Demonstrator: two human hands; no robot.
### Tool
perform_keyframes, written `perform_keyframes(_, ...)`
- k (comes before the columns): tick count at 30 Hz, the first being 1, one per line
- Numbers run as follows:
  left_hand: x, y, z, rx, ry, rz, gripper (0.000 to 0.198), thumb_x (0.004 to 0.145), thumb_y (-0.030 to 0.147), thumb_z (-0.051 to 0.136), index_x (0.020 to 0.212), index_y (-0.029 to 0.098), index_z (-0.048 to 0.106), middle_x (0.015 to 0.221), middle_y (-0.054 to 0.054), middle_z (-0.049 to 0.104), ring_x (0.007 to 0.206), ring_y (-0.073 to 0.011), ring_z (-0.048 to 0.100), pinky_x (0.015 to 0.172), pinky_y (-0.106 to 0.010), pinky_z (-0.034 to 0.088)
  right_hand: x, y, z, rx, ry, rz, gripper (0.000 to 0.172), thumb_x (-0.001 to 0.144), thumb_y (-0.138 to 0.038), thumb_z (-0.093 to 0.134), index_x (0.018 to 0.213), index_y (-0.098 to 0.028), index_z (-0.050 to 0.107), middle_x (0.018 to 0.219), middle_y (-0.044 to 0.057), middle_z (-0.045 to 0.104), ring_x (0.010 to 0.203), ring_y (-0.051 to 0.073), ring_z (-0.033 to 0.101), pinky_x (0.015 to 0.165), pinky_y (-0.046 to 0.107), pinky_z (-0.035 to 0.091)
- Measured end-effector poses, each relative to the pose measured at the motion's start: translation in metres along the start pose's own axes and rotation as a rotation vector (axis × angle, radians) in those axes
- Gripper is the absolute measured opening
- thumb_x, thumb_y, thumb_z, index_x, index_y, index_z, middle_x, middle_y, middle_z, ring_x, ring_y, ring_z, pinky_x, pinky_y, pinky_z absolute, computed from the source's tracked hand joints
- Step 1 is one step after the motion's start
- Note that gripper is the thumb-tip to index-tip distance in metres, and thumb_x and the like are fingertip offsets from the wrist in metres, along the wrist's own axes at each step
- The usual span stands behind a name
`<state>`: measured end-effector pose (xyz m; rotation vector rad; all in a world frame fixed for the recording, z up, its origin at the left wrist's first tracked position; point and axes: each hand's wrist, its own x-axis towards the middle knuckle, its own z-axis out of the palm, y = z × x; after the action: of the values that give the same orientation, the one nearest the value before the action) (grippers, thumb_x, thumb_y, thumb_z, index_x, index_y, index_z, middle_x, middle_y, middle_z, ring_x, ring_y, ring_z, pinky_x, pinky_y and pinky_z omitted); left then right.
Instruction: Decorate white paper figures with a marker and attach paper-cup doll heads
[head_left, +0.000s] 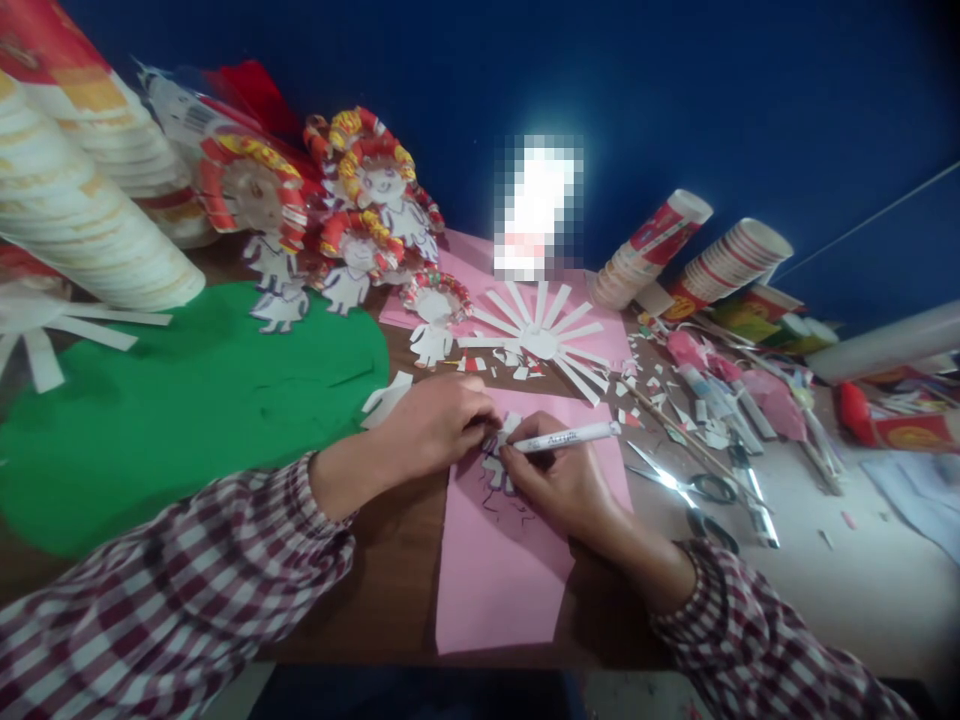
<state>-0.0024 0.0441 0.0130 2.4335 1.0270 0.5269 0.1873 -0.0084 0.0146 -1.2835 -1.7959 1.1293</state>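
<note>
My right hand (559, 485) grips a white acrylic marker (574, 437), its tip end down at a small white paper cutout figure (496, 475). Dark outlines show on that figure, which lies on a pink sheet (487, 600). From the upper left, my left hand (439, 422) is closed over the figure's top with bent fingers, pinning it. Both hands partly cover the cutout. Dark marker strokes mark the pink sheet just below it. Beside my left hand lies another white paper piece (386, 400).
Finished paper figures with red and yellow rings (360, 250) stand at the back left beside stacked paper cups (82, 190). A green sheet (187, 410) covers the left. White paper strips (538, 342) fan out ahead. Scissors (686, 485) and paper scraps (656, 390) lie right.
</note>
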Motion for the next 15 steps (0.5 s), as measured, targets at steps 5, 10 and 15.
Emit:
perform_keyframes(5,-0.0003,0.0015,-0.0008,-0.011,-0.008,-0.014,0.014,0.084,0.014,0.060,0.089,0.019,0.073,0.082,-0.003,0.064,0.082,-0.0169,0.058,0.073,-0.029,0.043,-0.0002,-0.0025,-0.0002,0.017,-0.016,0.003,0.010,0.087,-0.024,0.060,0.081,-0.020,0.053,0.060,-0.003,0.061,0.050,0.010,0.058,0.046,0.020,0.045)
perform_keyframes(10,0.0006,0.0015,-0.0010,-0.011,-0.018,-0.024,0.015,0.085,0.015,0.060,0.090,0.020,0.073,0.083,-0.002,0.064,0.083,-0.0172,0.058,0.073,-0.029,0.043,-0.0002,-0.0036,-0.0001,0.007,-0.024,-0.013,0.011,0.086,-0.025,0.060,0.080,-0.020,0.053,0.061,-0.002,0.061,0.053,0.011,0.059,0.047,0.020,0.045)
perform_keyframes(15,0.0010,0.0019,-0.0013,-0.016,-0.025,-0.027,0.016,0.085,0.014,0.059,0.090,0.020,0.073,0.084,-0.002,0.065,0.083,-0.0171,0.059,0.074,-0.029,0.043,-0.0008,-0.0034,0.0003,-0.002,-0.024,-0.004,0.009,0.086,-0.024,0.060,0.080,-0.020,0.054,0.061,-0.002,0.061,0.050,0.010,0.056,0.046,0.021,0.044)
